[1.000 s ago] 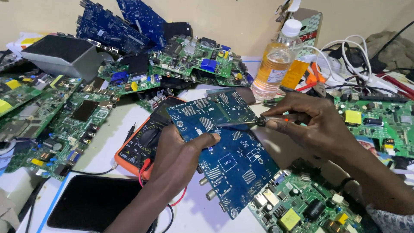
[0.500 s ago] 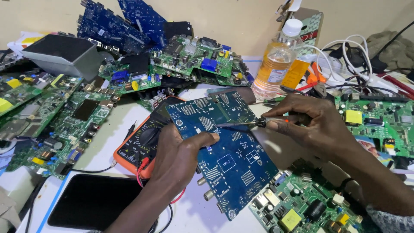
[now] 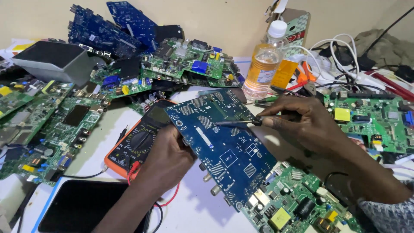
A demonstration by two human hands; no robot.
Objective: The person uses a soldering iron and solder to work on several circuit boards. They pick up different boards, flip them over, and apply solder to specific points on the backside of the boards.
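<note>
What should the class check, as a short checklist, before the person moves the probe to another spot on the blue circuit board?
1. Board held steady: ok. The left hand grips the edge of the blue rectangular circuit board, which is tilted up.
2. Probe grip: ok. The right hand pinches the thin black metal-tipped probe.
3. Tip on a solder point: cannot tell; too small to see.
4. Meter visible: not ok. The orange-cased black multimeter lies partly hidden under the board and hand.
5. Liquid nearby: not ok. The clear plastic bottle of amber liquid stands close behind the board.
6. Red lead connection: cannot tell.
</note>
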